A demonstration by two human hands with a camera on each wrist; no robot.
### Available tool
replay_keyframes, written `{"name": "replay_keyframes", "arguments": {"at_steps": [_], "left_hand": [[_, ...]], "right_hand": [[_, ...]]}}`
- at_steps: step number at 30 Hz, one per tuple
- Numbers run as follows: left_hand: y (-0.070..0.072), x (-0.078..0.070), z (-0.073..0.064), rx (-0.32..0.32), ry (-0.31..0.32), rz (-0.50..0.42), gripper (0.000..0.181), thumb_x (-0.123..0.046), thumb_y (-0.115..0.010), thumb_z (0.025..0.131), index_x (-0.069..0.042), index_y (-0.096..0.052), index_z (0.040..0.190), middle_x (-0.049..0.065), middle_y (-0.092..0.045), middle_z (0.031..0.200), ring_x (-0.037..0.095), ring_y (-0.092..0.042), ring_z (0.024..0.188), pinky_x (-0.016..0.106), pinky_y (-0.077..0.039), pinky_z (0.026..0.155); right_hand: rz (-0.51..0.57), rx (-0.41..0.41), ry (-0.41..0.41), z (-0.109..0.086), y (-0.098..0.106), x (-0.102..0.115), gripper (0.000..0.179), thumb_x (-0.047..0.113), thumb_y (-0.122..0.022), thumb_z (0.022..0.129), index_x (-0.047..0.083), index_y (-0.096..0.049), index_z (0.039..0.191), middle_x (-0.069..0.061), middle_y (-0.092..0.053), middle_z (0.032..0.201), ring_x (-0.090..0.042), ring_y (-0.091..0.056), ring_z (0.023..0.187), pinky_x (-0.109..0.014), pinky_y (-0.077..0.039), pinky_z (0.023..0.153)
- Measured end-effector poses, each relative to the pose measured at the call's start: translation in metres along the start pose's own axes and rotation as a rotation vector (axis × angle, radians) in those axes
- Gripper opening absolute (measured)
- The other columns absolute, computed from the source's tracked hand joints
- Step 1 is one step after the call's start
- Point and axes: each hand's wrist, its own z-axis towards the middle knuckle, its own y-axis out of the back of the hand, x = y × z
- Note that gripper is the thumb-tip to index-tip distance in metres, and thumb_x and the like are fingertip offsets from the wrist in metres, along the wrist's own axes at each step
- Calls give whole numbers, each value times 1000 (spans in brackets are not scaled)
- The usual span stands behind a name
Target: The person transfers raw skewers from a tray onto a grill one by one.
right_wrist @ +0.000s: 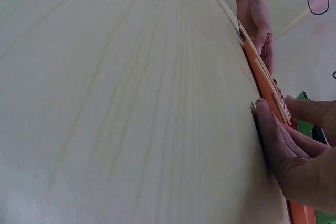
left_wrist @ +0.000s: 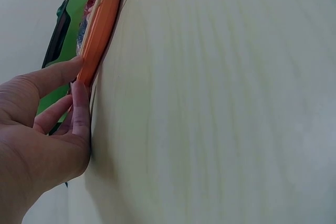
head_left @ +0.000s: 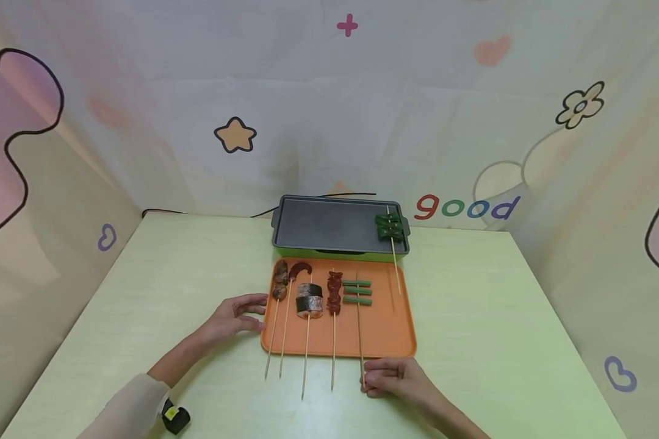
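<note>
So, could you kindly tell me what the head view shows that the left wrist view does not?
Only head: the right hand pinching a thin wooden skewer of three green sticks.
Only left wrist: a close, low look along the side of the shallow orange rectangular tray.
Both: that tray, the left hand touching it, and the green grill with a dark top.

On the counter [head_left: 472,317], a griddle [head_left: 329,224] stands directly behind a tray [head_left: 390,329]. Across the tray, left to right, lie a mushroom skewer [head_left: 280,291], a tentacle skewer [head_left: 302,267], a fish skewer [head_left: 310,301], a meat skewer [head_left: 334,294] and a bean skewer [head_left: 357,291], sticks reaching past its front edge. A leaf skewer [head_left: 389,228] lies on the griddle's right end, its stick extending forward over the tray.
</note>
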Motion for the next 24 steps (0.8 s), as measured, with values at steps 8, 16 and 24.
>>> {"name": "replay_keyframes", "arguments": {"at_steps": [8,16,24], "left_hand": [[0,0,0,3,1,-5,63,-6,-74,91,2,-49,149,22,-63,135,26,-62,123,22,-56,89],[0,0,1,10,-1,3,62,-7,-73,92,2,-49,148,22,-63,136,25,-63,123,23,-57,91],[0,1,1,0,3,3,62,-7,-74,92,1,-50,148,22,-63,136,25,-62,123,23,-57,91]], "right_hand": [[10,-6,-23,3,-4,1,55,5,-71,95,-24,-47,134,-18,-77,109,-14,-76,96,-28,-60,88],[-46,-75,-43,1,-3,6,52,5,-75,91,-22,-54,130,-6,-79,100,-8,-75,90,-23,-60,82],[-46,-90,-8,-5,1,4,48,3,-72,92,-22,-55,129,-22,-75,114,-10,-76,92,-24,-60,83]]}}
